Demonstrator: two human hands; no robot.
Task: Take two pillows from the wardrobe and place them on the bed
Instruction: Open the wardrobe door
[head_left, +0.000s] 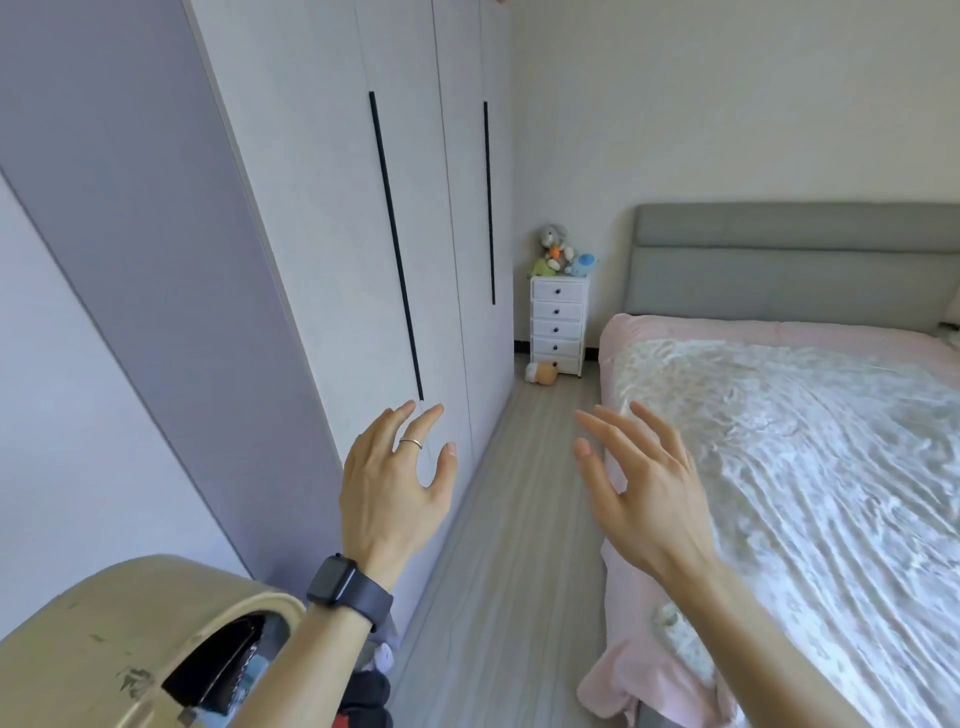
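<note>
Pillows: none in sight, so by my reckoning they sit behind the closed doors of the wardrobe (322, 234) on the left. Both hands are up in front and hold nothing. The left hand (392, 483), fingers spread and loosely bent, a ring (411, 442) on one finger and a dark watch (345, 584) at the wrist, hovers just beside the nearest door, fingertips near the bottom end of the long black handle (396, 244). That reads as a reach for the handle, the plain way into that door. The right hand (639, 488) floats open too, fingers straight and fanned, over the strip of floor (509, 519) between wardrobe and bed. It is free, I'd judge, to help with the door or take the first pillow.

Moving outward, a second handle (489, 202) runs down a door further along, also closed. On the right lies the bed (805, 467), a shiny pale cover spread over a pink sheet (618, 670), with a grey headboard (795, 260) at the far end. No pillow shows on it, and the head end is where the two would belong. By the far wall, between wardrobe and bed, stand white drawers (557, 325) with soft toys (556, 252) on top and another toy (543, 372) on the floor at their foot. Bottom left, a beige container (130, 649) with dark things inside; what it is I cannot tell. The door comes first.
</note>
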